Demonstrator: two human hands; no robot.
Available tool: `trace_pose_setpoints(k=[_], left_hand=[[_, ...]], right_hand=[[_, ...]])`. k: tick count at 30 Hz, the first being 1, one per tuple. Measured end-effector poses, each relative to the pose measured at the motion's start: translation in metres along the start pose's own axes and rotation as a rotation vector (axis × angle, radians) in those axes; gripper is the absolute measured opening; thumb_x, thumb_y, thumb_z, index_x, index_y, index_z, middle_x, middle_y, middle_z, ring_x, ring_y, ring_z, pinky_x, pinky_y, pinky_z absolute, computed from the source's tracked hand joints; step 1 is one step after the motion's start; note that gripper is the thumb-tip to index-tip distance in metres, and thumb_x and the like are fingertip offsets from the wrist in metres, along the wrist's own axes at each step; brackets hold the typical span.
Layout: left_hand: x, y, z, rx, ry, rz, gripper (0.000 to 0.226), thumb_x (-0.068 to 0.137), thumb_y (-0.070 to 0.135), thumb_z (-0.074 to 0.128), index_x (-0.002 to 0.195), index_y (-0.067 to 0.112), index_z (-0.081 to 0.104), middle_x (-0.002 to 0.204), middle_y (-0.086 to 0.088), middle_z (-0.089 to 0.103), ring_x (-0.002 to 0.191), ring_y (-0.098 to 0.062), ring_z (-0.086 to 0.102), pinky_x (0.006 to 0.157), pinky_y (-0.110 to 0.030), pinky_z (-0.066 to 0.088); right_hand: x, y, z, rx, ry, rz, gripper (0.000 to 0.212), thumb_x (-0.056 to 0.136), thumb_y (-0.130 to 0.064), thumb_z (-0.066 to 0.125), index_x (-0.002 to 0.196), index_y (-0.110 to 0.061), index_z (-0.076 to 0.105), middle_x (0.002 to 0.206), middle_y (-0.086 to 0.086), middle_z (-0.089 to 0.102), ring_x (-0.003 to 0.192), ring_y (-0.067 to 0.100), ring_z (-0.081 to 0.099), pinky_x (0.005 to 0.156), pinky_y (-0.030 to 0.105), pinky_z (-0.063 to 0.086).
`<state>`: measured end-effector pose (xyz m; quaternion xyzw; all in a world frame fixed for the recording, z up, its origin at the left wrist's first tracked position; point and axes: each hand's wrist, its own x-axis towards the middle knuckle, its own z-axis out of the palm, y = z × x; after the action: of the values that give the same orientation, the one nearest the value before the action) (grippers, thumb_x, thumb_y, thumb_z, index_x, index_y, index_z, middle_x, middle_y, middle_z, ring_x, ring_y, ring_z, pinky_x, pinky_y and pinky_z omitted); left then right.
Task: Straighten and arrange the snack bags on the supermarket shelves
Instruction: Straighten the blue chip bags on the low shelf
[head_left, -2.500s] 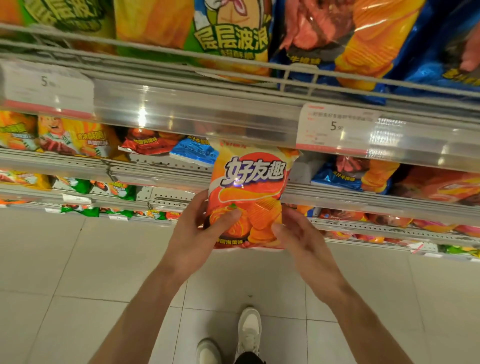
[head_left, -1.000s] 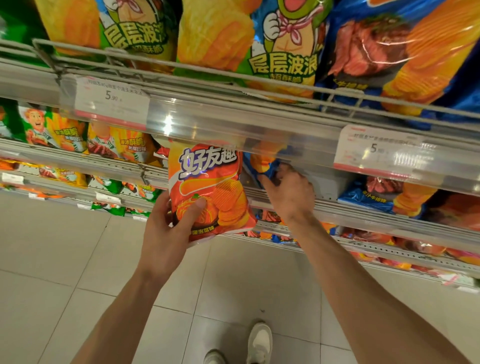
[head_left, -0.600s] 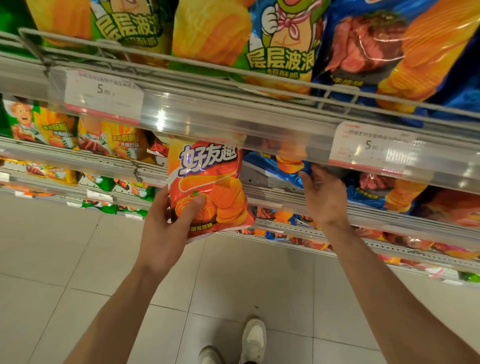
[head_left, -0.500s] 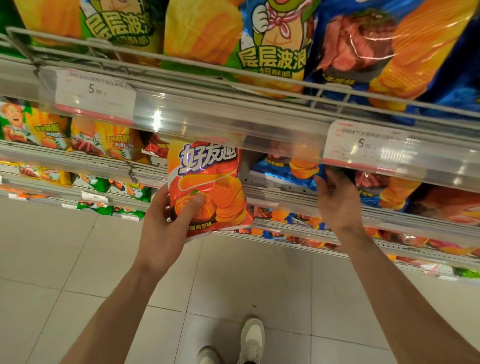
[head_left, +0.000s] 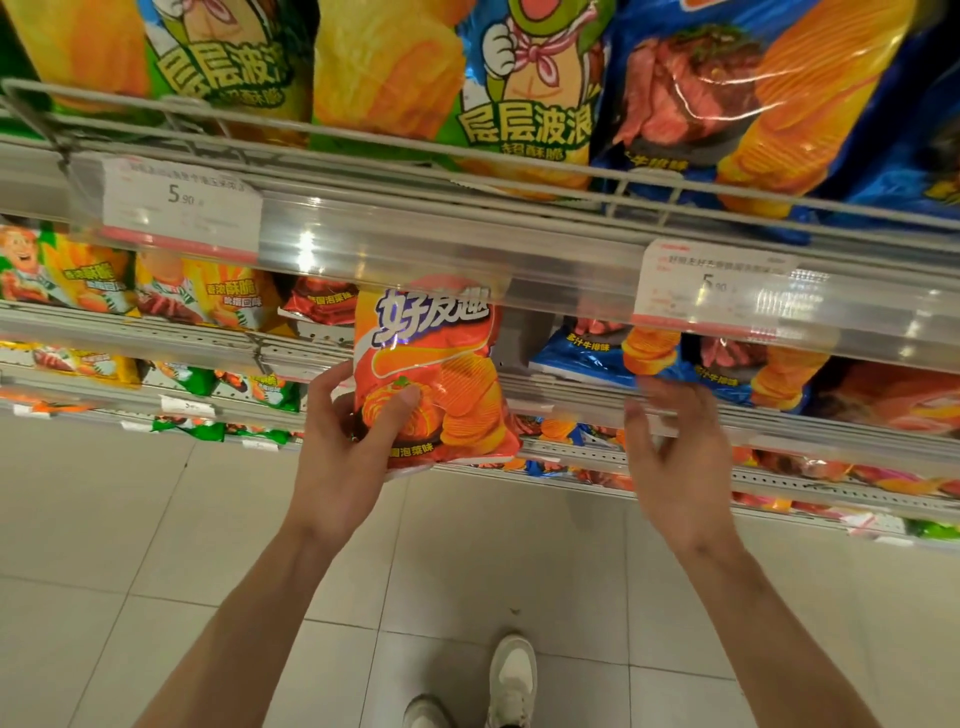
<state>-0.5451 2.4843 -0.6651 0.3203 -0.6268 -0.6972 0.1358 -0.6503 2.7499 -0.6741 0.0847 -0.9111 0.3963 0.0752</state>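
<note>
My left hand (head_left: 347, 447) grips an orange-red chip bag (head_left: 434, 374) by its lower left corner and holds it upright in front of the second shelf (head_left: 571, 397). The bag's top is tucked under the clear price rail (head_left: 441, 254) of the shelf above. My right hand (head_left: 675, 457) hovers with fingers spread, holding nothing, just in front of the shelf edge below a blue chip bag (head_left: 597, 358) that lies flat on the shelf.
Large green and blue bags (head_left: 519, 93) stand on the top shelf behind a wire guard. Yellow bags (head_left: 208, 301) and a red bag (head_left: 322, 304) fill the second shelf's left part. Lower shelves hold more bags. Tiled floor and my shoe (head_left: 511, 675) lie below.
My right hand has left the blue bags it pushed rightward on the shelf and drawn back, now spread in front of the edge. The left hand keeps holding the orange-red bag.
</note>
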Motion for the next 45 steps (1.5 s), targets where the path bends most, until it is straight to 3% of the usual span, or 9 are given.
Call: trace_pose_setpoints(k=[5, 9, 12, 16, 22, 30, 38, 41, 45], left_hand=[[0.008, 0.003, 0.012, -0.017, -0.056, 0.019, 0.059, 0.081, 0.044, 0.079, 0.129, 0.033, 0.048, 0.111, 0.004, 0.073, 0.1, -0.017, 0.075, 0.074, -0.045, 0.065], [0.013, 0.009, 0.014, 0.076, -0.118, 0.113, 0.062, 0.082, 0.049, 0.08, 0.136, 0.033, 0.053, 0.125, 0.004, 0.067, 0.11, -0.004, 0.068, 0.075, -0.021, 0.06], [0.016, 0.01, 0.01, 0.115, -0.213, 0.126, 0.066, 0.077, 0.047, 0.081, 0.137, 0.045, 0.054, 0.131, 0.01, 0.063, 0.122, -0.004, 0.061, 0.09, -0.023, 0.057], [0.026, 0.02, 0.02, 0.226, -0.162, 0.257, 0.064, 0.087, 0.027, 0.081, 0.142, 0.037, 0.049, 0.121, 0.015, 0.065, 0.107, 0.012, 0.061, 0.077, -0.002, 0.046], [0.051, 0.011, 0.042, 0.34, -0.094, 0.341, 0.042, 0.094, 0.02, 0.073, 0.132, 0.018, 0.056, 0.112, 0.005, 0.07, 0.099, -0.002, 0.067, 0.082, -0.018, 0.055], [0.084, 0.002, 0.051, 0.665, -0.054, 0.386, 0.043, 0.103, 0.031, 0.058, 0.143, 0.017, 0.051, 0.103, 0.006, 0.067, 0.097, -0.023, 0.068, 0.078, -0.03, 0.048], [0.074, -0.004, 0.037, 0.819, -0.201, 0.485, 0.059, 0.099, 0.012, 0.062, 0.154, 0.013, 0.042, 0.13, -0.011, 0.067, 0.121, -0.031, 0.06, 0.107, -0.048, 0.045], [0.066, 0.002, 0.032, 0.687, -0.15, 0.358, 0.056, 0.1, 0.018, 0.062, 0.153, 0.016, 0.043, 0.155, -0.007, 0.047, 0.145, -0.025, 0.04, 0.121, -0.042, 0.034], [0.033, 0.014, 0.02, 0.534, -0.056, 0.274, 0.049, 0.099, 0.023, 0.065, 0.147, 0.024, 0.051, 0.146, 0.003, 0.054, 0.131, -0.014, 0.052, 0.11, -0.035, 0.044]], right_hand=[[-0.026, -0.053, 0.047, 0.287, -0.478, 0.101, 0.062, 0.089, -0.069, 0.058, 0.139, -0.032, 0.056, 0.129, -0.016, 0.064, 0.117, -0.003, 0.06, 0.096, 0.018, 0.049], [-0.018, -0.064, 0.061, 0.308, -0.348, 0.125, 0.047, 0.093, -0.049, 0.067, 0.134, -0.027, 0.06, 0.118, -0.015, 0.068, 0.106, -0.01, 0.06, 0.087, 0.003, 0.043], [-0.009, -0.07, 0.062, 0.334, -0.259, 0.124, 0.018, 0.096, -0.04, 0.066, 0.114, -0.036, 0.063, 0.099, -0.021, 0.069, 0.095, -0.013, 0.062, 0.08, 0.001, 0.043], [0.001, -0.073, 0.066, 0.323, -0.222, 0.108, 0.036, 0.098, -0.044, 0.063, 0.129, -0.027, 0.06, 0.109, -0.018, 0.067, 0.102, -0.007, 0.061, 0.086, 0.003, 0.042], [0.024, -0.063, 0.072, -0.022, -0.275, -0.012, 0.051, 0.104, -0.032, 0.055, 0.151, -0.015, 0.047, 0.151, 0.004, 0.05, 0.141, 0.019, 0.04, 0.121, 0.032, 0.03], [0.027, -0.055, 0.076, -0.105, -0.354, -0.058, 0.058, 0.103, -0.03, 0.056, 0.157, -0.017, 0.038, 0.145, 0.006, 0.057, 0.134, 0.023, 0.047, 0.116, 0.043, 0.038], [0.022, -0.045, 0.069, -0.134, -0.383, -0.105, 0.042, 0.099, -0.027, 0.064, 0.138, -0.011, 0.061, 0.134, 0.008, 0.066, 0.129, 0.026, 0.055, 0.115, 0.04, 0.037], [0.023, -0.046, 0.062, -0.056, -0.391, -0.054, 0.043, 0.098, -0.03, 0.066, 0.138, -0.015, 0.061, 0.132, 0.002, 0.065, 0.126, 0.019, 0.054, 0.106, 0.025, 0.036], [0.013, -0.049, 0.038, 0.096, -0.401, 0.08, 0.04, 0.097, -0.035, 0.066, 0.135, -0.021, 0.061, 0.122, -0.015, 0.06, 0.112, 0.001, 0.055, 0.088, 0.004, 0.037]])
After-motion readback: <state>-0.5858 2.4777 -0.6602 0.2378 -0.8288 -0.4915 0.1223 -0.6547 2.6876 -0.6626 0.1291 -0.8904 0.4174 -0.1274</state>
